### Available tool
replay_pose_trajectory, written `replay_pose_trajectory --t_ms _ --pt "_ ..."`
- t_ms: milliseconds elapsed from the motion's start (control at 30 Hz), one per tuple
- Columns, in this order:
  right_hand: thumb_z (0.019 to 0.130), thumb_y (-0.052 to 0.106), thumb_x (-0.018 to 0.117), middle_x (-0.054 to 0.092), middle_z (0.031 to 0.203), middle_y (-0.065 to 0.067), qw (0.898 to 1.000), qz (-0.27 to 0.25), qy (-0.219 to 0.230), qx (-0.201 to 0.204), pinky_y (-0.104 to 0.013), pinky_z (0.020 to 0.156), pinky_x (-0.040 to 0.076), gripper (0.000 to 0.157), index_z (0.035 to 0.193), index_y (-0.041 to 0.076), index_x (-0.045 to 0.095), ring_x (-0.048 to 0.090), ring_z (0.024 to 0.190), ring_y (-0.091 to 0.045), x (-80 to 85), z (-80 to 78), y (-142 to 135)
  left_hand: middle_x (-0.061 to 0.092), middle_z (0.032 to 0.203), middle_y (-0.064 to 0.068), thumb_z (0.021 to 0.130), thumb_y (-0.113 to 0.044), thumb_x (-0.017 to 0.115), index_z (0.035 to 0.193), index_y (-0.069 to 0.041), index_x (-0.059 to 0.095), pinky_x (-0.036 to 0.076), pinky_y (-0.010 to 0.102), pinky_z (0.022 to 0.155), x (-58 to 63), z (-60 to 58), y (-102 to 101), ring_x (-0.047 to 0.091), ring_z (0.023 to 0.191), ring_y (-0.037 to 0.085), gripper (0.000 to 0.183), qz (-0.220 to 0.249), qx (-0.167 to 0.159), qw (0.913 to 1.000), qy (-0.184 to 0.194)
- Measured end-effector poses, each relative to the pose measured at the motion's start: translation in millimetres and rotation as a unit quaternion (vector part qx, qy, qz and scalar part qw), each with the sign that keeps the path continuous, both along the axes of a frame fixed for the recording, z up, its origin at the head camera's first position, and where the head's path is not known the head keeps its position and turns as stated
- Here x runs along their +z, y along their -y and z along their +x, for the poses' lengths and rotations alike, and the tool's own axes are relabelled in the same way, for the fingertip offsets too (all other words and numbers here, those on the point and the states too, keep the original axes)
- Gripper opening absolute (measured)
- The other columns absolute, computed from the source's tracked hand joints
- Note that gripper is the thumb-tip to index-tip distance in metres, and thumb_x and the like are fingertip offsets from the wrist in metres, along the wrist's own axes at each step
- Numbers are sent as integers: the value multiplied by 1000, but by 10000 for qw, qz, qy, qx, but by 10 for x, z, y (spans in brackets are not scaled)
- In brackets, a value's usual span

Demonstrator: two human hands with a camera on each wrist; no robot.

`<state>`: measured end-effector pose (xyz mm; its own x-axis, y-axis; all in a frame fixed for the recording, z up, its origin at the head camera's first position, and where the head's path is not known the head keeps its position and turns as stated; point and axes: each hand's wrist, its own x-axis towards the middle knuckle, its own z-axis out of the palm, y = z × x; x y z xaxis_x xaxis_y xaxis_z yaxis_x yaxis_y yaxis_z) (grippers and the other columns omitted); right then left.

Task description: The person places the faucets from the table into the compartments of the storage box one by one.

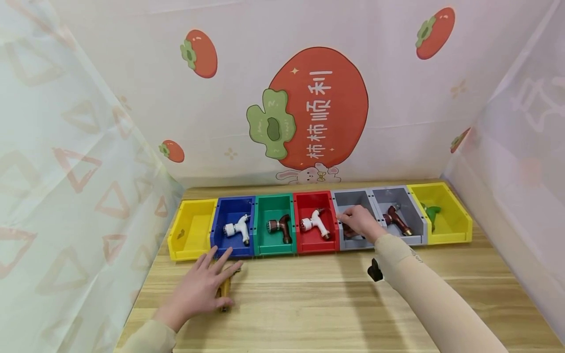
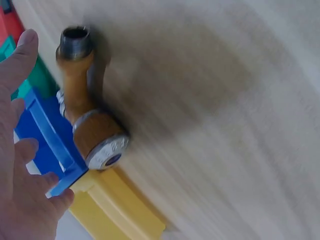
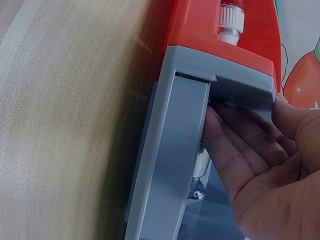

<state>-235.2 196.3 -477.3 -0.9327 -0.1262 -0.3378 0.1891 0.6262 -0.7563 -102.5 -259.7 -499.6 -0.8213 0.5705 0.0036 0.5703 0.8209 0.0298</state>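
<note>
My left hand (image 1: 203, 287) is spread over the table beside a wooden-coloured tap (image 2: 80, 95) with metal ends, lying in front of the blue bin (image 1: 231, 251). In the left wrist view its fingers are apart from the tap. My right hand (image 1: 359, 221) reaches into the left grey bin (image 3: 175, 150). Its fingers go down inside against the wall next to the red bin (image 1: 318, 246), with the thumb over that wall's top edge, pinching it. A tap with a metal end (image 3: 197, 182) lies in this grey bin, partly hidden by the hand.
Bins stand in a row along the back. White taps lie in the blue and red bins, dark brown taps in the green bin (image 1: 274, 249) and right grey bin (image 1: 408, 240), a green tap (image 1: 431, 213) in the right yellow bin (image 1: 454, 236). A left yellow bin (image 1: 192, 230) ends the row.
</note>
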Motion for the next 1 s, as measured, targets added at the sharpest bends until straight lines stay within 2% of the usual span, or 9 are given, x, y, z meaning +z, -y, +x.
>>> replay_pose_trajectory --t_ms 233,367,600,767,1000 --pt "106 27 58 63 86 -18 10000 -11 4 -11 -42 78 64 31 102 0 74 71 80 -28 -2 -1 -2 36 163 14 75 -79 70 153 -31 50 33 73 111 -80 125 -9 33 143 56 94 -14 116 9996 238" --pt "106 27 58 63 86 -18 10000 -6 -15 -1 -42 78 64 31 102 1 74 71 81 -30 -12 -5 -1 39 161 15 78 -76 69 153 -29 50 35 72 110 -127 168 11 36 142 55 91 -99 180 9994 291" --pt "106 28 58 66 93 -17 10000 35 -1 -31 -42 78 64 32 109 0 74 71 80 -28 -20 -9 5 36 163 13 82 -70 71 156 -31 46 42 68 107 -164 226 46 45 137 51 88 -246 335 9967 693" --pt "106 28 59 67 92 -17 9999 95 -26 -43 -42 78 63 32 103 1 75 71 79 -29 -17 -15 -2 38 162 17 84 -58 77 153 -28 51 50 60 101 -176 234 55 55 123 43 80 -214 160 9982 544" --pt "106 28 58 67 93 -17 10000 59 32 -72 -43 79 63 32 105 1 74 71 81 -30 -14 -13 1 41 160 17 82 -55 80 144 -18 61 50 57 101 -190 225 72 54 120 40 75 -181 -89 9993 317"
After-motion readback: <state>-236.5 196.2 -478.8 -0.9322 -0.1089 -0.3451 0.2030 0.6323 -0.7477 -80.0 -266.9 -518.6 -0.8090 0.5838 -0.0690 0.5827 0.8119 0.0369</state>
